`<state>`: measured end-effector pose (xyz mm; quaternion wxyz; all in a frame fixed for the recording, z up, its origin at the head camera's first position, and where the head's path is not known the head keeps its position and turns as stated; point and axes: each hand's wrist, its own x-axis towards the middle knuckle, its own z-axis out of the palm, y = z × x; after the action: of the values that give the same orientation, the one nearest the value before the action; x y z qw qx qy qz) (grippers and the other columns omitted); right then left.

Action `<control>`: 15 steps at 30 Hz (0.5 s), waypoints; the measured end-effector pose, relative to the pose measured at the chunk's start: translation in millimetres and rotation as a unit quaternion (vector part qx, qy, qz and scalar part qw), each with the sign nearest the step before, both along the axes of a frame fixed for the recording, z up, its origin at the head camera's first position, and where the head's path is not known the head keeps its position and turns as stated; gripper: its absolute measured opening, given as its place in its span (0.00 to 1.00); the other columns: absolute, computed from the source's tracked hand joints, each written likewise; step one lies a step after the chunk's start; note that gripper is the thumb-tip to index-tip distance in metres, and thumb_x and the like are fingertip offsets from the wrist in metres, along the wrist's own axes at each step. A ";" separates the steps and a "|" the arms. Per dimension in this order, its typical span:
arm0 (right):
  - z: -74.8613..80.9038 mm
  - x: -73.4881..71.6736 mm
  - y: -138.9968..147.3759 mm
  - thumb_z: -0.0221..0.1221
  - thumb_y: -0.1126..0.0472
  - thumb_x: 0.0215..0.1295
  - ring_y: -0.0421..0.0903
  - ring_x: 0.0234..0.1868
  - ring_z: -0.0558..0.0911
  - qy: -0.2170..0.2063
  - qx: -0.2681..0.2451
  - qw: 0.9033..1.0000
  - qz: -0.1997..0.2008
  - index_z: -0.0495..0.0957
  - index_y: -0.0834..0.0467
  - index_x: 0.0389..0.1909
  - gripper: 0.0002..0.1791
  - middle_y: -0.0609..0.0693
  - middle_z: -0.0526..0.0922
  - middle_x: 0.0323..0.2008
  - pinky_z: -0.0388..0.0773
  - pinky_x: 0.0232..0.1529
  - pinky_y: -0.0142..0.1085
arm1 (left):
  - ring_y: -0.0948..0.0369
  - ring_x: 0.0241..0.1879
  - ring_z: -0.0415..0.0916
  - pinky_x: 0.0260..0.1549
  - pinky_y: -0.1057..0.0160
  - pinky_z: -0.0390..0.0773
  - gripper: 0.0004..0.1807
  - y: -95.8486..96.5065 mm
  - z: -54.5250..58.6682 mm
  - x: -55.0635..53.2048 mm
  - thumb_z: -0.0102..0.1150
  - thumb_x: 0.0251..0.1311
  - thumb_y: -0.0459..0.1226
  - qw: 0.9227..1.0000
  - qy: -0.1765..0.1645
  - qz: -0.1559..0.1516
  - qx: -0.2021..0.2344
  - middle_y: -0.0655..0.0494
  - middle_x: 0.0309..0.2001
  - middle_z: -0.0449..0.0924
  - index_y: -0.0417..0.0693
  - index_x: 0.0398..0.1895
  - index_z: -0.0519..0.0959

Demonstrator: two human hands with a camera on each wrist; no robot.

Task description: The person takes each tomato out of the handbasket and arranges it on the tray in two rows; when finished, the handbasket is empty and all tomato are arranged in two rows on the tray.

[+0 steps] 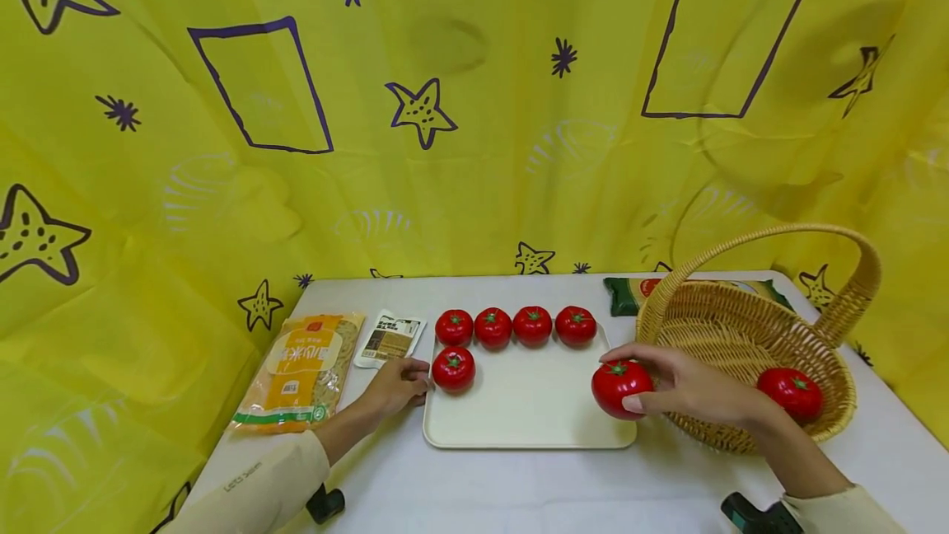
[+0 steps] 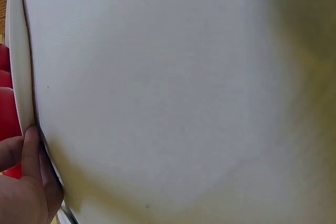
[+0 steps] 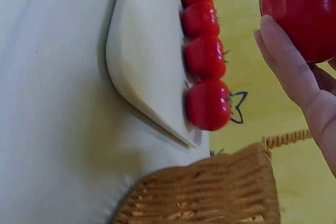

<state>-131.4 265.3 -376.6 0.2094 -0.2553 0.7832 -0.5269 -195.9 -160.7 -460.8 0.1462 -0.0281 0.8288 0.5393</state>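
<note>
My right hand (image 1: 685, 381) grips a red tomato (image 1: 621, 390) between thumb and fingers, raised over the right edge of the cream tray (image 1: 530, 410). In the right wrist view the held tomato (image 3: 302, 14) is well above the tray's level. At the tray's left side, my left hand (image 1: 396, 386) pinches the rim, thumb on the inner side and fingers along the outside in the left wrist view. Several tomatoes (image 1: 532, 325) form a row along the tray's far edge. One more tomato (image 1: 453, 369) sits in front of that row's left end, close to the left fingers.
A wicker basket (image 1: 712, 336) with a tall handle stands right of the tray, holding one tomato (image 1: 790, 395). Behind it lies a green packet (image 1: 624, 295). To the left are an orange-and-clear food bag (image 1: 300, 369) and a small white pouch (image 1: 389, 338). A yellow curtain (image 1: 474, 188) hangs behind the table.
</note>
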 end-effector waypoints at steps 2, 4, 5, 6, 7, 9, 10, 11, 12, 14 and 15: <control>-1.8 -2.9 -4.8 0.61 0.64 0.67 0.57 0.56 0.75 -0.003 0.005 1.000 -0.007 0.67 0.64 0.66 0.28 0.70 0.70 0.62 0.86 0.47 0.40 | 0.61 0.36 0.80 0.36 0.63 0.88 0.16 -0.4 1.8 -0.2 0.58 0.63 0.24 1.000 -0.003 -0.002 0.005 0.47 0.38 0.79 0.29 0.54 0.77; -4.3 -6.3 -9.4 0.63 0.64 0.66 0.61 0.57 0.74 0.000 0.006 1.000 -0.009 0.68 0.62 0.65 0.28 0.69 0.70 0.62 0.86 0.48 0.39 | 0.61 0.35 0.80 0.36 0.63 0.88 0.17 -0.5 3.1 -0.3 0.59 0.62 0.24 1.000 -0.008 -0.002 0.009 0.46 0.37 0.79 0.29 0.55 0.77; -5.6 -8.2 -11.7 0.63 0.64 0.65 0.63 0.57 0.73 0.001 0.004 1.000 -0.008 0.69 0.61 0.65 0.28 0.69 0.70 0.62 0.86 0.49 0.39 | 0.61 0.35 0.80 0.35 0.63 0.88 0.17 -0.6 3.7 -0.4 0.59 0.62 0.24 1.000 -0.008 -0.003 0.010 0.46 0.38 0.79 0.29 0.55 0.76; -6.9 -10.1 -14.0 0.63 0.64 0.65 0.63 0.57 0.74 0.006 0.002 1.000 -0.006 0.69 0.61 0.65 0.28 0.69 0.71 0.61 0.86 0.49 0.39 | 0.61 0.35 0.80 0.35 0.63 0.88 0.18 -0.6 4.2 -0.3 0.60 0.62 0.24 1.000 -0.010 -0.004 0.012 0.46 0.38 0.79 0.30 0.55 0.76; -8.3 -12.1 -16.4 0.63 0.63 0.66 0.63 0.57 0.74 0.010 0.000 1.000 -0.005 0.70 0.60 0.65 0.27 0.68 0.72 0.61 0.86 0.49 0.39 | 0.61 0.35 0.81 0.34 0.62 0.89 0.18 -0.8 4.5 -0.6 0.60 0.61 0.23 1.000 -0.010 -0.005 0.015 0.46 0.38 0.79 0.29 0.55 0.76; -10.6 -15.5 -20.3 0.63 0.63 0.67 0.63 0.57 0.74 0.019 0.000 1.000 -0.005 0.70 0.59 0.65 0.26 0.67 0.73 0.60 0.86 0.48 0.39 | 0.61 0.35 0.81 0.34 0.62 0.89 0.18 -1.0 4.2 -1.6 0.61 0.61 0.24 1.000 -0.011 -0.007 0.017 0.45 0.38 0.80 0.30 0.55 0.76; -11.5 -17.2 -22.2 0.63 0.62 0.67 0.63 0.57 0.74 0.021 -0.001 1.000 -0.005 0.70 0.58 0.66 0.27 0.66 0.74 0.60 0.87 0.48 0.39 | 0.61 0.35 0.81 0.34 0.62 0.89 0.18 -1.3 4.1 -2.0 0.61 0.61 0.24 1.000 -0.011 -0.008 0.019 0.45 0.38 0.79 0.30 0.55 0.76; -12.5 -18.9 -24.3 0.63 0.62 0.67 0.63 0.57 0.74 0.024 0.001 1.000 -0.007 0.70 0.58 0.66 0.27 0.66 0.74 0.60 0.86 0.48 0.39 | 0.61 0.35 0.81 0.33 0.62 0.89 0.18 -1.5 4.0 -2.4 0.61 0.61 0.24 1.000 -0.011 -0.009 0.020 0.45 0.38 0.79 0.30 0.55 0.76; -13.2 -20.4 -26.4 0.63 0.62 0.67 0.63 0.57 0.74 0.028 0.002 1.000 -0.009 0.70 0.57 0.66 0.27 0.65 0.75 0.60 0.87 0.48 0.38 | 0.61 0.35 0.81 0.33 0.62 0.89 0.19 -1.6 3.9 -2.6 0.62 0.61 0.24 1.000 -0.011 -0.010 0.021 0.45 0.38 0.79 0.30 0.55 0.76; -14.7 -23.2 -30.4 0.64 0.61 0.67 0.63 0.57 0.74 0.026 0.001 1.000 -0.010 0.70 0.56 0.67 0.28 0.65 0.75 0.61 0.86 0.49 0.38 | 0.61 0.35 0.81 0.33 0.61 0.89 0.19 -1.8 3.8 -3.2 0.62 0.61 0.23 1.000 -0.011 -0.010 0.023 0.45 0.38 0.80 0.29 0.55 0.76; -15.5 -24.7 -32.6 0.64 0.61 0.67 0.63 0.58 0.74 0.023 -0.002 1.000 -0.009 0.70 0.57 0.67 0.28 0.65 0.74 0.61 0.86 0.49 0.38 | 0.61 0.35 0.81 0.33 0.61 0.89 0.19 -1.9 3.9 -3.3 0.62 0.61 0.23 1.000 -0.011 -0.011 0.023 0.45 0.38 0.80 0.29 0.55 0.75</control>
<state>-156.1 232.8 -392.1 0.1859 -0.2606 0.7888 -0.5247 -199.1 -162.6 -456.9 0.1614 -0.0215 0.8147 0.5565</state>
